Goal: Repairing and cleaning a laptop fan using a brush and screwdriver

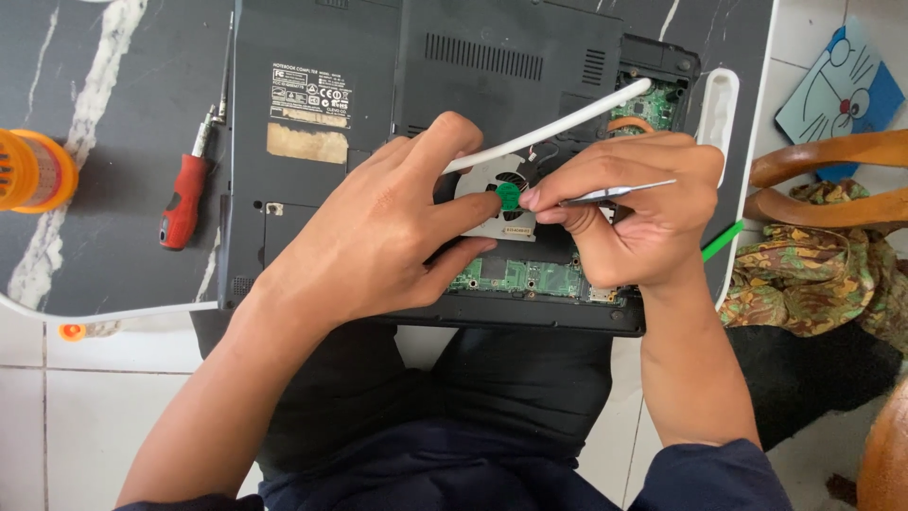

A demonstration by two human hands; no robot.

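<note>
A dark laptop (322, 189) lies upside down with a bottom panel off, its green circuit board (530, 276) and silver cooling fan (492, 203) exposed. My left hand (388, 227) rests over the opening, its index finger and thumb at a small green sticker (509, 195) on the fan hub. My right hand (634, 213) meets it there, fingertips on the same sticker, and holds metal tweezers (615, 193). A long white stick (558, 126) runs from under my left fingers toward the upper right.
The laptop sits on a dark marble-pattern lap table (123, 114) with a white rim. A red-handled screwdriver (189, 185) lies left of the laptop, an orange container (33, 170) at the far left. A wooden chair with patterned cloth (813, 255) stands right.
</note>
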